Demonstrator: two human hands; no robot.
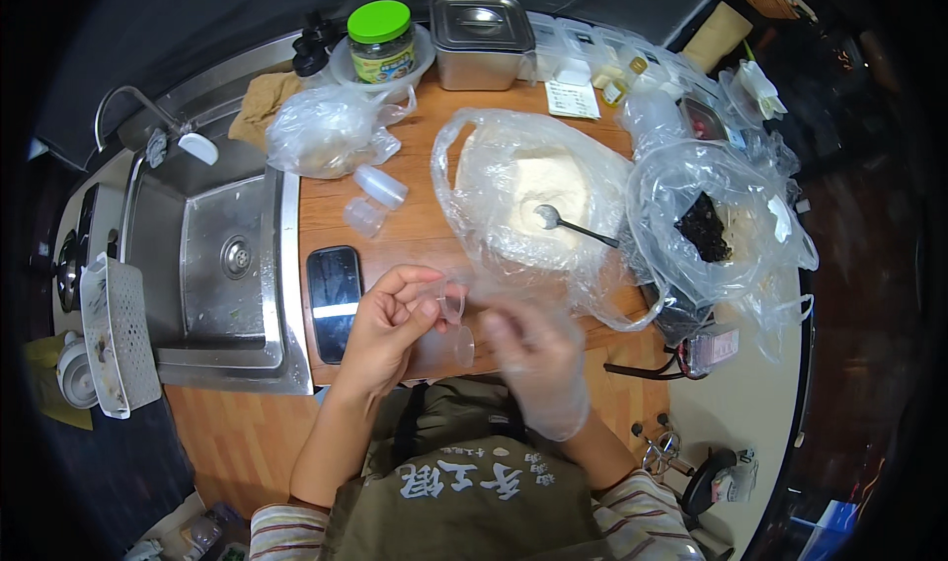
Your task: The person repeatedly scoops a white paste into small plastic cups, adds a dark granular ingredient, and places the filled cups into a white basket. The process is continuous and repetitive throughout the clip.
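Note:
In front of my apron, my left hand (387,322) pinches a small clear plastic cup (453,302) by its side. Just below that hand, at the table's front edge, is a second clear cup (462,346). To its right is my right hand (538,363), in a thin transparent glove. Motion smears its fingers, so whether they hold anything cannot be seen. Beyond both hands an opened clear bag (459,151) of pale powder (553,178) lies on the table, a dark-handled spoon (583,229) resting in it. A dark phone (334,304) lies left of my left hand.
A steel sink (288,265) borders the table's left side. Clear cups (380,187) lie near a tied plastic bag (321,131). Along the back stand a green-lidded jar (381,42) and a lidded steel container (481,47). At right, another bag holds dark stuff (703,227).

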